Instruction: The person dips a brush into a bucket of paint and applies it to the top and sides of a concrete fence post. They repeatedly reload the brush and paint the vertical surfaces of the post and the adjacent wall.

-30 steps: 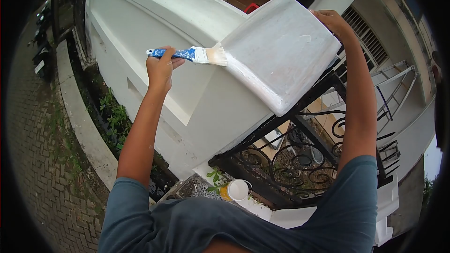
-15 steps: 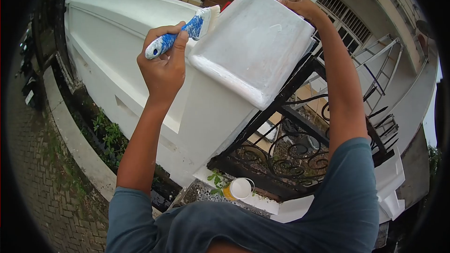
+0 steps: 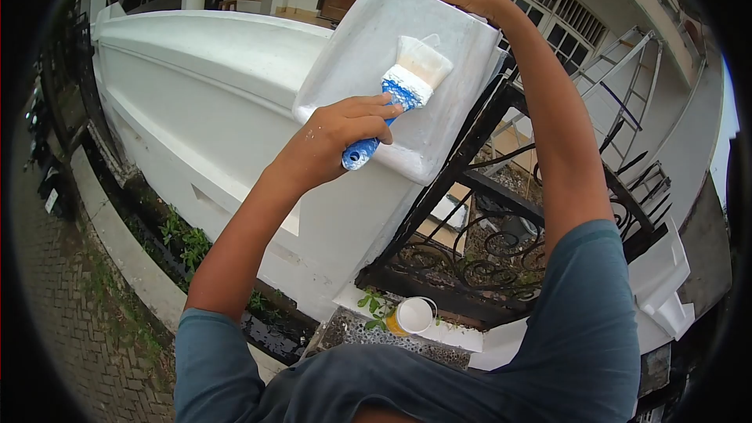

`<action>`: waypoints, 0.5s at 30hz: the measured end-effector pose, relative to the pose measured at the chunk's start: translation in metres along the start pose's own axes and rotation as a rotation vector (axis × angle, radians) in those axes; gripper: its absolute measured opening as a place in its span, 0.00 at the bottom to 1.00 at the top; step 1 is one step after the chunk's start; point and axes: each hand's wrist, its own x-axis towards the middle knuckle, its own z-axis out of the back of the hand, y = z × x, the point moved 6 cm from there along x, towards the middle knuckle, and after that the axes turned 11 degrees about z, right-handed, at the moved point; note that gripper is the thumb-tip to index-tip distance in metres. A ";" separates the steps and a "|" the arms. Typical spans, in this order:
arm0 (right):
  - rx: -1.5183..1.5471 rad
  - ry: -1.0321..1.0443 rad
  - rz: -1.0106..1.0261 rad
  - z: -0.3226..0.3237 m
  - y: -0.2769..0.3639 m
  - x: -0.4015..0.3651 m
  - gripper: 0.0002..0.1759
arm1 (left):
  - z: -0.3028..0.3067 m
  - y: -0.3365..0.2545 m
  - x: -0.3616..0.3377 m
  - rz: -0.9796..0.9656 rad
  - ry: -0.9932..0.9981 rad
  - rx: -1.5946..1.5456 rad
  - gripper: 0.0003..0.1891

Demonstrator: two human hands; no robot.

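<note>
My left hand [image 3: 345,137] is closed around the blue, paint-spattered handle of a paintbrush [image 3: 403,90]. The brush's wide pale bristles lie on the sloping top of a white pillar cap [image 3: 364,43], with a wet white dab at their tip. My right hand [image 3: 474,0] grips the cap's far upper edge; some of its fingers are hidden behind the rim. Below, a small yellow-and-white paint bucket [image 3: 413,316] with a wire handle stands on the pebbled ledge at the pillar's foot.
A long white wall [image 3: 188,55] runs left from the pillar. Black wrought-iron gate bars [image 3: 501,243] with spikes adjoin it on the right. A ladder [image 3: 627,86] stands beyond. Plants and a ditch [image 3: 274,329] lie below, beside the brick paving [image 3: 94,321].
My left hand has swung the brush from beside the cap's left edge onto its top face, bristles now against it. My right hand still holds the far edge; the view has shifted slightly.
</note>
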 end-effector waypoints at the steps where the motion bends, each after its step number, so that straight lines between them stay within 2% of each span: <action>1: -0.011 -0.009 0.012 0.000 0.002 -0.001 0.40 | -0.002 -0.001 -0.012 0.035 0.076 -0.032 0.13; 4: -0.043 -0.034 0.053 -0.001 0.001 0.000 0.40 | -0.003 -0.015 -0.040 0.150 0.289 -0.051 0.12; 7: 0.033 0.018 0.003 -0.003 -0.003 -0.002 0.40 | 0.007 -0.009 -0.041 0.266 0.364 -0.165 0.09; 8: 0.057 0.003 -0.114 0.015 0.034 -0.016 0.20 | 0.015 -0.009 -0.032 0.217 0.304 -0.248 0.08; 11: 0.093 0.044 -0.107 0.010 0.015 -0.008 0.27 | 0.031 -0.009 0.007 0.272 0.443 -0.299 0.07; 13: 0.060 0.058 -0.078 0.001 0.006 -0.007 0.35 | 0.031 -0.006 0.043 0.327 0.499 -0.238 0.06; 14: 0.044 0.064 -0.060 -0.003 0.001 -0.005 0.40 | 0.030 -0.007 0.064 0.298 0.475 -0.158 0.06; 15: 0.047 0.072 -0.055 -0.004 -0.006 0.000 0.38 | 0.029 -0.006 0.084 0.268 0.451 -0.076 0.07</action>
